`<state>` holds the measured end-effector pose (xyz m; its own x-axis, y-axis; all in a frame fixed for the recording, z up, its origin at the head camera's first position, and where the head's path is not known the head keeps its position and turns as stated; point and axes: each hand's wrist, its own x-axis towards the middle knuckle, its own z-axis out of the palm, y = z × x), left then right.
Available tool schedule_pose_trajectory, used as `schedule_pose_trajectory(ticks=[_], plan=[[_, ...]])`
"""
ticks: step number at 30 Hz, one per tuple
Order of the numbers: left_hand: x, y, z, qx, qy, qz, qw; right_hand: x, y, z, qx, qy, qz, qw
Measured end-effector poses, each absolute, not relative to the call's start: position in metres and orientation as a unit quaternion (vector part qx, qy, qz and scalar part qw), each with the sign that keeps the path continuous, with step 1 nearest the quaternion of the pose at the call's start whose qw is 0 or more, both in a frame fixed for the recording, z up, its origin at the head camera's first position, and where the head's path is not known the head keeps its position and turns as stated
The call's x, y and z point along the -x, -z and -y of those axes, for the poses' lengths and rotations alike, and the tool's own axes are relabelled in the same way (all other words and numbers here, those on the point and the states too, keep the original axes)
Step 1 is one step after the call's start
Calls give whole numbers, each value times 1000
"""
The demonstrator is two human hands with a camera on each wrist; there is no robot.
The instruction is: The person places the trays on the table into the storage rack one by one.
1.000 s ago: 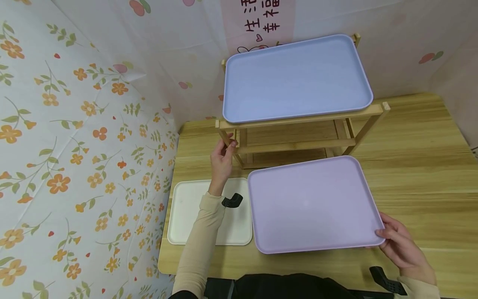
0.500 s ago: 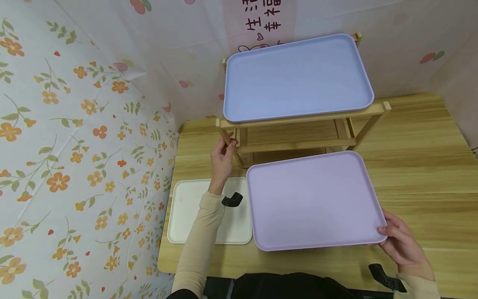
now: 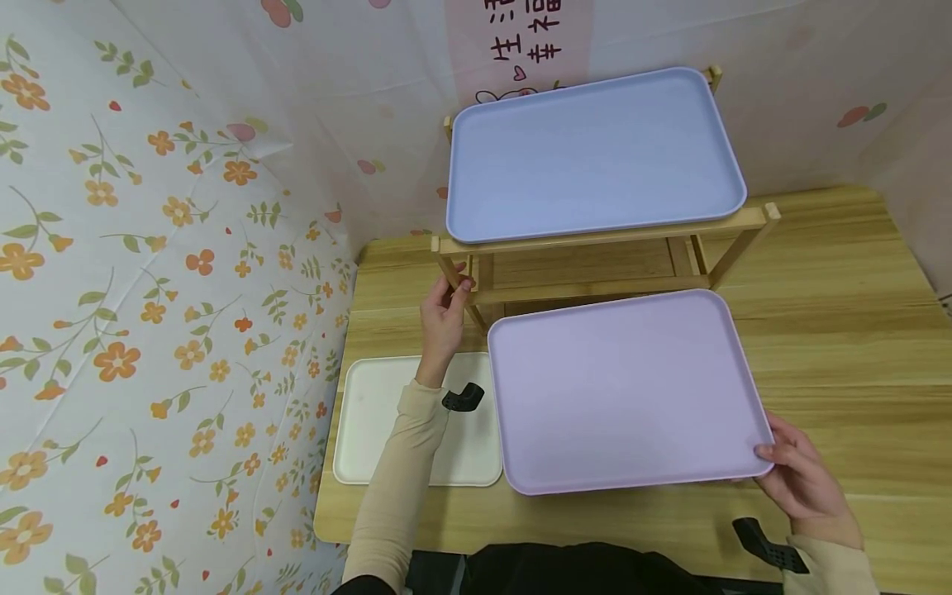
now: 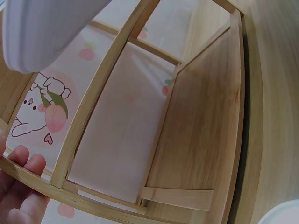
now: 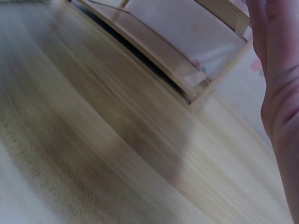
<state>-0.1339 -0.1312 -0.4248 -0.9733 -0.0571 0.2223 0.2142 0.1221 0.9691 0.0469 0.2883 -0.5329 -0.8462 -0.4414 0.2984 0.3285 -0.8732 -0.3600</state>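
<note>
"One lavender tray (image 3: 632, 392) was in hand, wasn't it? Where was it?"

"Right in front of the wooden rack (image 3: 587, 291), with a long side facing it. In the head view its far edge ran up close to the rack's lower bar, but whether the two touched, I couldn't tell."

"And how did the right hand (image 3: 799, 475) have it?"

"In a pinch at the near right corner: thumb on top of the rim, other fingers tucked beneath. I couldn't tell whether the tray's left end rested on anything."

"What about the left hand (image 3: 445, 322)?"

"That one gripped the rack's front left post. The left wrist view showed the fingers bent around the wood."

"Anything else nearby?"

"A blue tray (image 3: 595, 157) sat on top of the rack. A white tray (image 3: 379, 421) lay on the counter (image 3: 840, 330) to the left, under the left forearm, and its right end was just beside the lavender one's left edge."

"What did the person have on?"

"Beige sleeves (image 3: 402, 471), plus a black mount (image 3: 463, 398) at the left wrist and a similar one at the right."

"And the background?"

"A flowered cloth (image 3: 171, 330) covered the left side, all orange blooms and green leaves. Behind the rack was a pink panel (image 3: 476, 41) with dark written characters."
</note>
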Motion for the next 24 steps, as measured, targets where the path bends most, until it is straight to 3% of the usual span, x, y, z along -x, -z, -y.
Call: schedule_pose_trajectory(ticks=[24], plan=[[134, 425, 133, 58, 657, 745, 103, -17, 524, -270, 213, 949, -144, 181]])
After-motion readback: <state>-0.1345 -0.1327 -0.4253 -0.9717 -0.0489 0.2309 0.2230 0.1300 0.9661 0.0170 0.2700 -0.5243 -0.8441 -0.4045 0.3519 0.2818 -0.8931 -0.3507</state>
